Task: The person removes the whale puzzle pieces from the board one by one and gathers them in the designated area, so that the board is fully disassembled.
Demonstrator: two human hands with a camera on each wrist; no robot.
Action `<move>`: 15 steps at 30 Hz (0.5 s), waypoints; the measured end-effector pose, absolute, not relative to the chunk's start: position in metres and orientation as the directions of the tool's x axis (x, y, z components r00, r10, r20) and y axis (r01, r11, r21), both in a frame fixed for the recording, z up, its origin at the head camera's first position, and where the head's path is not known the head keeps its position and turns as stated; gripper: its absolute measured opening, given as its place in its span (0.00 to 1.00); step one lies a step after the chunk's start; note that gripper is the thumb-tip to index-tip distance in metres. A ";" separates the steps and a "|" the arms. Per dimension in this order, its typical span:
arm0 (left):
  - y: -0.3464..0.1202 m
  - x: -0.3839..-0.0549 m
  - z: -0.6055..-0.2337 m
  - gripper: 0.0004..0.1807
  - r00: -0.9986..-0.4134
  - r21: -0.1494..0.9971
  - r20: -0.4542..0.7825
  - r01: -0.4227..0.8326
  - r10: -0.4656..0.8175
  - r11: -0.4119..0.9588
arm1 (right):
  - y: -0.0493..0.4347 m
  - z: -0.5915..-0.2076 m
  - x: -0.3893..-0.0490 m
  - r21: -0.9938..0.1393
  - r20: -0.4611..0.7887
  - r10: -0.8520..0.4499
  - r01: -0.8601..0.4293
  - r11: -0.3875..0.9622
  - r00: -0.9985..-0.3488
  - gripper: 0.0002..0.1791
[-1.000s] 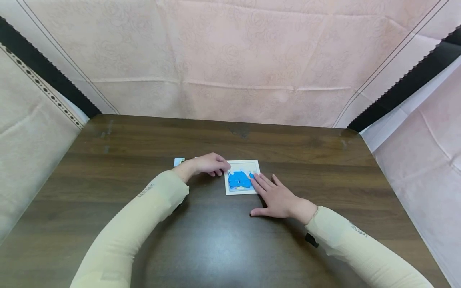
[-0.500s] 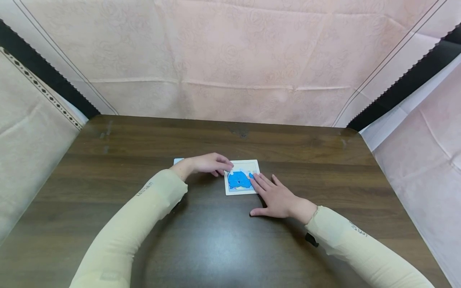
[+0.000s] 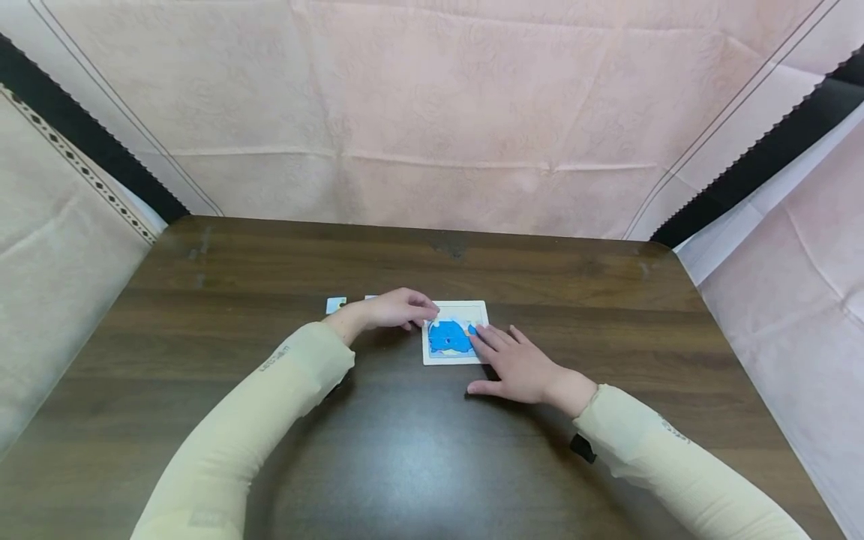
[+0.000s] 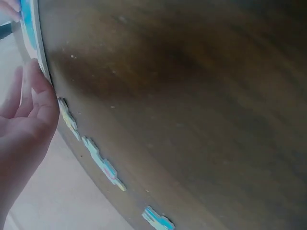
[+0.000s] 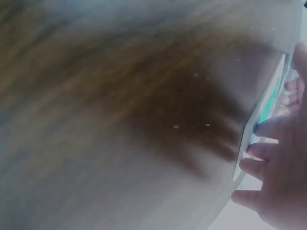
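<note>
A white-bordered jigsaw puzzle board [image 3: 454, 358] with a blue animal picture lies flat on the brown table. At its upper left, my left hand [image 3: 400, 307] touches the board with bent fingertips; whether a piece sits between them is hidden. My right hand [image 3: 518, 369] rests its straight, spread fingers on the board's right side, thumb on or just above the table. The left wrist view shows the left fingers at the edge of the board [image 4: 42, 52], with loose puzzle pieces [image 4: 103, 163] beyond. From the right wrist, the right fingertips reach the board's border [image 5: 244, 143].
One small light-blue puzzle piece [image 3: 335, 304] lies left of the left wrist, and another [image 3: 370, 297] is partly hidden behind it. The wooden table [image 3: 405, 465] ends at a pale pink patterned cloth [image 3: 432, 112].
My left fingers have moved slightly right, further over the board's upper left corner. The right thumb has shifted a little upward. The board stays nearly in place.
</note>
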State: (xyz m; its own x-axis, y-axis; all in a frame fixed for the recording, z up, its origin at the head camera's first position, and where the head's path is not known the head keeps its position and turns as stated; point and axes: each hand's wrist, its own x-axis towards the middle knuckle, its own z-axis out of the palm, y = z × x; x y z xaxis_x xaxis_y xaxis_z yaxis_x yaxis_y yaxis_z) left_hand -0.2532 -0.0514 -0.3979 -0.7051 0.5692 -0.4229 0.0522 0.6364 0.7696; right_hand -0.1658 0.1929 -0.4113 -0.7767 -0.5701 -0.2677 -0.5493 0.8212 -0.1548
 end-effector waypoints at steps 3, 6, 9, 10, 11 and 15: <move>-0.054 -0.253 -0.400 0.24 -0.699 0.766 -0.429 0.056 0.573 0.641 | 0.189 -0.413 -0.165 -0.146 -0.194 -0.593 -0.575 0.805 -0.781 0.47; -0.054 -0.252 -0.398 0.25 -0.692 0.768 -0.424 0.066 0.584 0.637 | 0.184 -0.415 -0.163 -0.146 -0.170 -0.627 -0.610 0.779 -0.760 0.47; -0.054 -0.253 -0.397 0.25 -0.687 0.765 -0.426 0.074 0.589 0.640 | 0.181 -0.418 -0.160 -0.164 -0.208 -0.641 -0.620 0.767 -0.739 0.47; -0.054 -0.253 -0.396 0.25 -0.684 0.763 -0.428 0.078 0.591 0.642 | 0.180 -0.418 -0.159 -0.168 -0.223 -0.642 -0.620 0.766 -0.733 0.48; -0.055 -0.254 -0.396 0.25 -0.680 0.760 -0.429 0.084 0.595 0.645 | 0.179 -0.418 -0.158 -0.173 -0.235 -0.643 -0.620 0.766 -0.729 0.48; -0.056 -0.255 -0.395 0.25 -0.661 0.737 -0.425 0.144 0.618 0.660 | 0.178 -0.419 -0.158 -0.178 -0.263 -0.643 -0.618 0.765 -0.720 0.49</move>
State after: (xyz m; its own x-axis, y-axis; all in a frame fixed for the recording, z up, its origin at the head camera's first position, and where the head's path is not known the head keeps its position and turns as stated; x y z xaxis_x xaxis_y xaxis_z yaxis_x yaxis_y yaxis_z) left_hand -0.2552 -0.0561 -0.3947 -0.6612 0.6182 -0.4249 0.1439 0.6605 0.7370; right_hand -0.1580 0.1776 -0.4189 -0.7198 -0.6426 -0.2626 -0.6184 0.7654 -0.1782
